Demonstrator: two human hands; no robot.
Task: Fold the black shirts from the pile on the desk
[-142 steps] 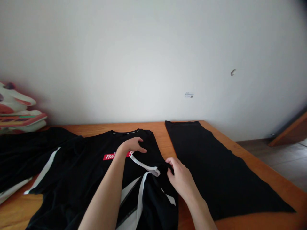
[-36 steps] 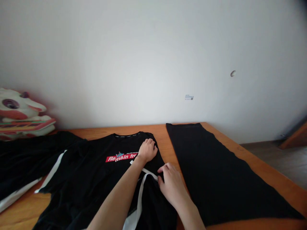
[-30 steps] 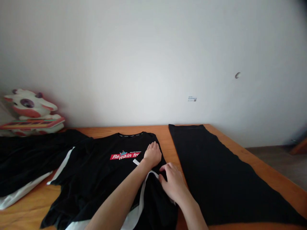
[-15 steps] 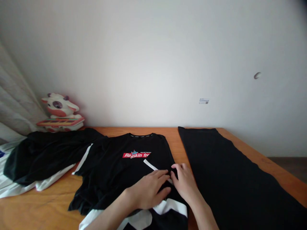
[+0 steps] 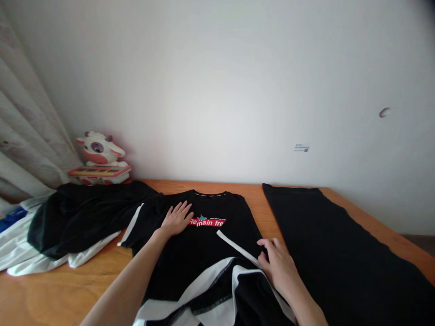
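Note:
A black T-shirt (image 5: 204,244) lies in front of me, with a red "Remain free" print on its chest and a white strip running diagonally across it. Its lower part, with white bands, is bunched up toward me. My left hand (image 5: 177,219) rests flat on the upper left of the chest, fingers stretched out, just beside the print. At the shirt's right edge, my right hand (image 5: 276,261) has thumb and fingers curled around black fabric near the strip's lower end. What lies under its fingertips is partly hidden.
Black trousers or a similar long black garment (image 5: 326,244) lie spread on the right of the wooden table (image 5: 84,290). Black-and-white clothing (image 5: 84,222) is heaped on the left. Behind it stand a cow-shaped toy keyboard (image 5: 100,158) and a curtain (image 5: 30,117), against the white wall.
My left hand has moved from beside the right hand up and left to the shirt's chest. The right hand stays at the right edge. The shirt's lower part is now more bunched, and the view has shifted.

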